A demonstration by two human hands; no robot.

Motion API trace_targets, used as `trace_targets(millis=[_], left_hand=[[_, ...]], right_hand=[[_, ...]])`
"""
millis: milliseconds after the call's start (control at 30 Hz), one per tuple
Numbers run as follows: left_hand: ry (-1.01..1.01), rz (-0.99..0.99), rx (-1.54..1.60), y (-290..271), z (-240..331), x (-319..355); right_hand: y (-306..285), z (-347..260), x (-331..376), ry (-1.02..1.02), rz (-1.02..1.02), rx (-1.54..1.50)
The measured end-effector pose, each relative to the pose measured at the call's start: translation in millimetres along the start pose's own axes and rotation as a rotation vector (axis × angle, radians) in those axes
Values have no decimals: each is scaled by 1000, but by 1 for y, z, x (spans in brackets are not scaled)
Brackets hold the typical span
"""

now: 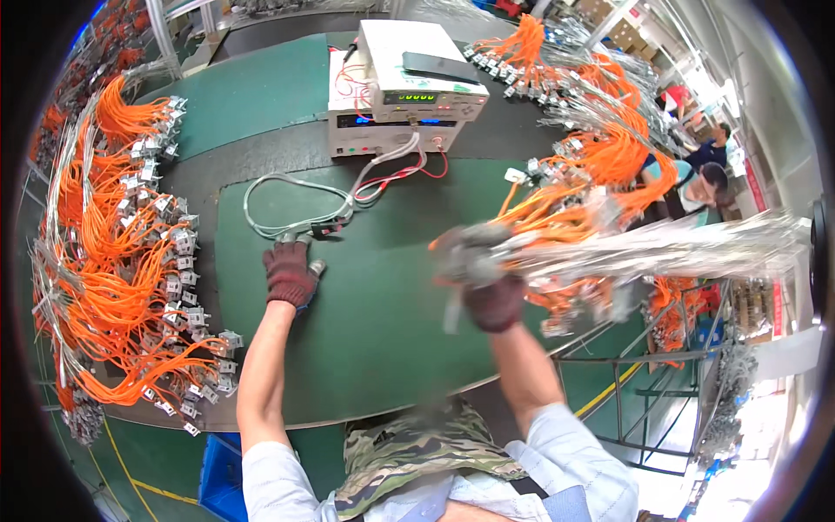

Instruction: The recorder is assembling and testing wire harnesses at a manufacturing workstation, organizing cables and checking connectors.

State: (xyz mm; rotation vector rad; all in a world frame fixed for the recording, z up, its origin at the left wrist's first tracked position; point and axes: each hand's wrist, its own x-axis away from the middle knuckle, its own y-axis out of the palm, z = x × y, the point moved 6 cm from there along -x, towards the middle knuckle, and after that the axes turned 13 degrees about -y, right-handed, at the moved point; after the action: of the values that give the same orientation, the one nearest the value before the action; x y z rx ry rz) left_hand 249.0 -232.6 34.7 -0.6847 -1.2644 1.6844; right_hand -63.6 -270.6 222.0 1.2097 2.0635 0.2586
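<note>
In the head camera's view, a worker in a pale shirt and a camouflage apron [417, 457] stands at a green-topped desk [374, 357], both hands in dark red gloves with grey fingertips. The left hand [290, 274] lies over the desk with its fingers extended and the thumb held apart, at the near side of a small black connector [327, 229] on a looped grey cable [250, 204]; whether the fingertips touch the connector cannot be told. The right hand [492, 283], blurred, has its fingers closed around a bundle of silvery strands [661, 248] that stretches away to the right, past a heap of orange cables [609, 152] along the desk's right side. At the far side, two white instruments [426, 91] stand stacked, their displays lit, with a flat black device [439, 66] on top and red leads [435, 173] at the front. A second heap of orange cables with grey connectors [122, 287] fills the left side. Below are a blue bin [221, 478] and, at right, a metal rack [644, 391]; beyond the desk, a co-worker [696, 187] bends forward.
</note>
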Motion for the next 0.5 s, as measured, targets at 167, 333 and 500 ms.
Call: trace_targets(millis=[167,333,500], left_hand=[[199,-163,1127,-23,76,44],[417,-85,975,-77,188,91],[444,-6,775,-64,248,94]], right_hand=[[-112,235,118,265,187,168],[-101,252,107,348,191,352],[-113,232,127,347,193,533]])
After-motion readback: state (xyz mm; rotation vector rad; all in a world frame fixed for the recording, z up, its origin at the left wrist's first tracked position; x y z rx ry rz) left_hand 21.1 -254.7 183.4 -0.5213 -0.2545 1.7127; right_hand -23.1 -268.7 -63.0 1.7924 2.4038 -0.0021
